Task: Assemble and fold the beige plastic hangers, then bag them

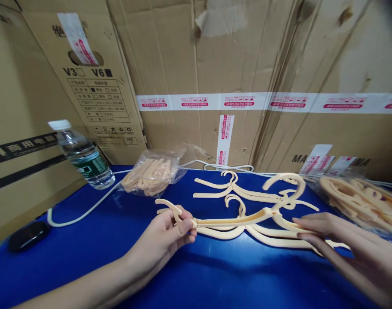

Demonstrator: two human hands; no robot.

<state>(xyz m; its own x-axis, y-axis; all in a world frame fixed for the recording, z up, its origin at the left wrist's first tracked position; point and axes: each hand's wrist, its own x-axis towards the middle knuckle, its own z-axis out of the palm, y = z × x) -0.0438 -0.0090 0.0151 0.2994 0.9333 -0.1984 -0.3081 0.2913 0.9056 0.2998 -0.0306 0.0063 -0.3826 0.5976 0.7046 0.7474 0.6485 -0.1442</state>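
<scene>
A cream plastic clothes hanger (236,221) is held up above the blue table, its hook curling at the upper right. My left hand (170,234) pinches the joint at its left end, where a curved end piece sticks up past the fingers. At the other side my right hand (344,244) grips the right arm of the same hanger between thumb and fingers. Just behind and below it lie more cream hangers (220,233) on the table. Farther back, another group of hangers (255,195) lies flat with hooks toward the boxes.
A clear bag of cream parts (150,174) lies at the back left, beside a water bottle (86,159). A black computer mouse (28,236) sits far left by a white cable (83,216). Bagged hangers (360,197) lie right. Cardboard boxes (196,56) wall the back.
</scene>
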